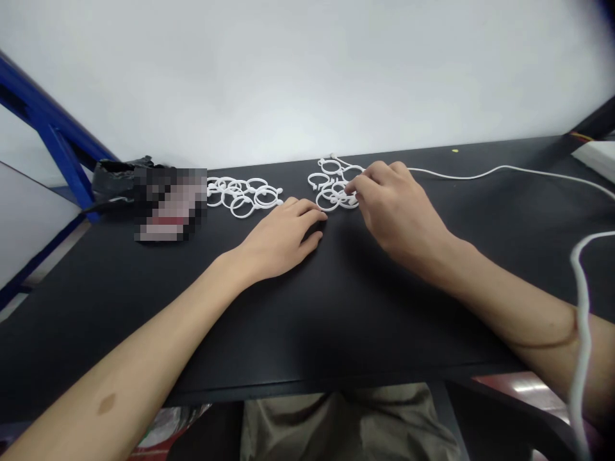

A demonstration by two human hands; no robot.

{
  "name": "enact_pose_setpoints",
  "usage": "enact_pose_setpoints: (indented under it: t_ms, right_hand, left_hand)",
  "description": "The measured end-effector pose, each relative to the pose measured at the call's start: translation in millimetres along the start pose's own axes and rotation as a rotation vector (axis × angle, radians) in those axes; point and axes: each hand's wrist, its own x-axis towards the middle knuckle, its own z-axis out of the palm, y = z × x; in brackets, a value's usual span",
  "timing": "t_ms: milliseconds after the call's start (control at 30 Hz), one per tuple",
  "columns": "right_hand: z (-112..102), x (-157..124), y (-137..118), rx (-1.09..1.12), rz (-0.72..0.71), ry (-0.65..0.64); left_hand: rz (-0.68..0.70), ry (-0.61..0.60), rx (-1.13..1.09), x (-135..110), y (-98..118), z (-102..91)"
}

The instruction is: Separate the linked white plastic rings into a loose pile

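A loose pile of white plastic rings (328,200) with small knobs lies on the black table, right of the middle. My right hand (396,208) reaches over its right edge. The fingers are curled down and drawn together, their tips touching the rings; whatever is between them is hidden. To the left is a second pile of the same white rings (243,206), several overlapping one another. Close to that pile's right end, my left hand (286,240) rests palm down on the table, fingers apart and holding nothing. It sits between the two piles.
On the left of the black table (298,339) is a pixelated item (173,205), beside crumpled black plastic (120,179). A white cable (480,175) runs along the back right, and another white cord (582,307) hangs over my right forearm. Blue metal framing (62,141) stands at the left.
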Motion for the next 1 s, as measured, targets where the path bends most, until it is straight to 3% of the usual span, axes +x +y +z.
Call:
enact_pose_setpoints:
  t_ms: [200,400,833,1000]
  right_hand:
    - [-5.6,3.2,-8.3,0.027,-0.034,-0.046]
    - [-5.8,3.6,-12.7,0.086,-0.098,-0.087]
    - [-5.5,2.5,-10.9,0.093,-0.069,-0.196]
    - [-4.4,0.4,-6.0,0.052,0.001,-0.145]
  left_hand:
    - [-0.111,0.137,-0.123,2.8,7.3,3.6]
    - [-0.069,0.015,-0.074,3.5,5.7,6.3]
    - [-0.036,0.021,-0.071,4.3,5.7,3.8]
    - [-0.024,0.015,-0.047,4.2,6.0,3.0]
